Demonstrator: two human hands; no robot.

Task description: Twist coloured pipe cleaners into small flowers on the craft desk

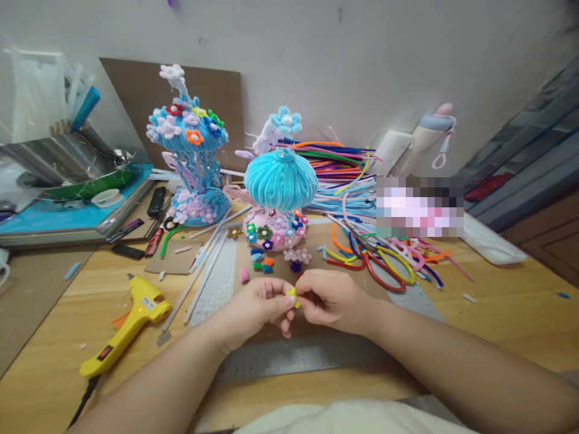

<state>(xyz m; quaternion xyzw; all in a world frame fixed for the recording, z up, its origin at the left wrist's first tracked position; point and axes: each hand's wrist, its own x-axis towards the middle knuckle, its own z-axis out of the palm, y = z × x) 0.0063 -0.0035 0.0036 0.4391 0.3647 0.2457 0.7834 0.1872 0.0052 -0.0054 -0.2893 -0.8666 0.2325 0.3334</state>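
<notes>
Two sets of fingers, of the left hand (257,304) and the right hand (337,299), pinch together a small yellow piece (293,293) below the frame's centre, behind which stands a blue-domed figure (280,181), while scissors (367,253) lie right of centre and a yellow glue gun (129,325) rests on the counter (497,304) at lower left.

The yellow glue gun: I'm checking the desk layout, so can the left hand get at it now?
Probably yes: the glue gun lies beside the left forearm with nothing on it, though the left hand holds a small yellow piece.
</notes>
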